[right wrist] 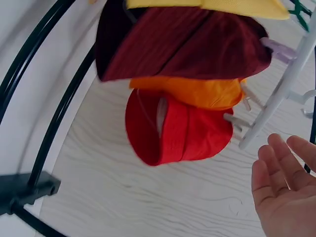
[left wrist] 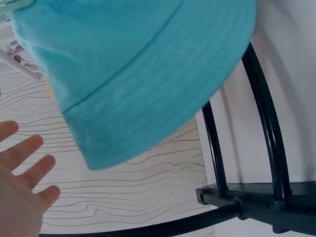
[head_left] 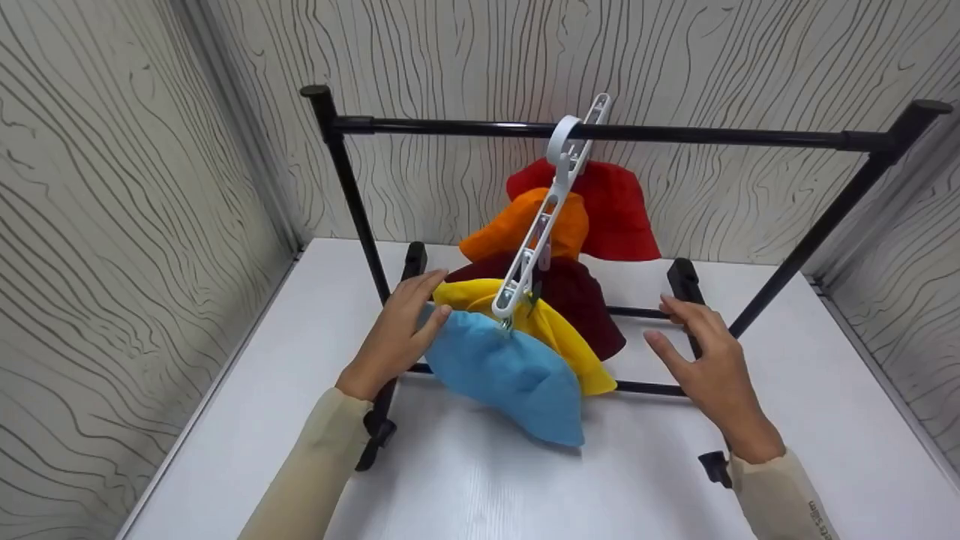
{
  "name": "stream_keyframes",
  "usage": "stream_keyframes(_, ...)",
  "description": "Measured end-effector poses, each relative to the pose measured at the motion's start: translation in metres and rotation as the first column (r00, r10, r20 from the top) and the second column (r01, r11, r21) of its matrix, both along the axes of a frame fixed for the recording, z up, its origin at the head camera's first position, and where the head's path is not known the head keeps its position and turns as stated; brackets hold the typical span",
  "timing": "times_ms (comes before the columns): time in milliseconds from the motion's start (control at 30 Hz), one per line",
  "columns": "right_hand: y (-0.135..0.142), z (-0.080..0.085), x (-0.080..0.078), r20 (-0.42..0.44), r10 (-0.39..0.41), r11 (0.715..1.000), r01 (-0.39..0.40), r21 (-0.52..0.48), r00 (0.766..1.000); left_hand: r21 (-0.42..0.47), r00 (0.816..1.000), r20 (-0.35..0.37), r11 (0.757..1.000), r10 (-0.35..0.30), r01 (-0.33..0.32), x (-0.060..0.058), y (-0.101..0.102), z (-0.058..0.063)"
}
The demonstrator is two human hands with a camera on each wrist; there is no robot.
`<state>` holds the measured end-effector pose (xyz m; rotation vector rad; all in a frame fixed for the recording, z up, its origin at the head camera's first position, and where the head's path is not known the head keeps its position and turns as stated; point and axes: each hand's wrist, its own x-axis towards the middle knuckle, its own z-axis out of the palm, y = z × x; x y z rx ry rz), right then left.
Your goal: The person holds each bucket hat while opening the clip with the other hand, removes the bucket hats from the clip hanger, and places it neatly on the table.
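A white clip hanger [head_left: 556, 196] hooks over the rack's top rail, and several bucket hats hang from its clips. Nearest to me is the light blue hat [head_left: 510, 382], then the yellow hat [head_left: 592, 373], the maroon hat [head_left: 581, 296], the orange hat [head_left: 499, 231] and the red hat [head_left: 619, 210] at the far end. My left hand [head_left: 394, 326] is beside the blue hat's left side, fingers spread; in the left wrist view they stand apart from the brim. To the right of the hats, my right hand [head_left: 709, 367] hovers with relaxed fingers and holds nothing.
A black garment rack with a top rail [head_left: 712, 136] stands on a white table [head_left: 465, 495]. Its lower bars [head_left: 649, 388] and feet lie near both hands. Wood-grain patterned panels [head_left: 435, 60] close off the back and sides.
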<state>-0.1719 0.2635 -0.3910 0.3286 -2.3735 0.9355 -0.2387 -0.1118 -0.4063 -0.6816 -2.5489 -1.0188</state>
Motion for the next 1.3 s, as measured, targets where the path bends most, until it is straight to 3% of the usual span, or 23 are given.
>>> stream_keyframes(233, -0.02, 0.004, 0.0, -0.034, 0.085, 0.992, -0.088, -0.087, 0.996, 0.072, 0.996, 0.005, 0.993, -0.093, 0.092, 0.004, 0.007, 0.0)
stream_keyframes(500, -0.043, 0.008, 0.002, -0.097, 0.202, 0.974, -0.211, -0.089, 0.975, 0.048, 0.985, -0.028, 0.984, -0.172, 0.173, 0.008, 0.015, 0.001)
stream_keyframes(933, -0.069, 0.007, -0.003, 0.027, 0.257, 0.96, -0.252, -0.126, 0.966, 0.015, 0.972, -0.021, 0.972, -0.232, 0.233, 0.007, 0.032, -0.007)
stream_keyframes(1300, -0.086, 0.007, -0.007, 0.048, 0.355, 0.925, -0.343, -0.163, 0.934, 0.013, 0.958, -0.114, 0.964, -0.264, 0.267, 0.01, 0.044, -0.014)
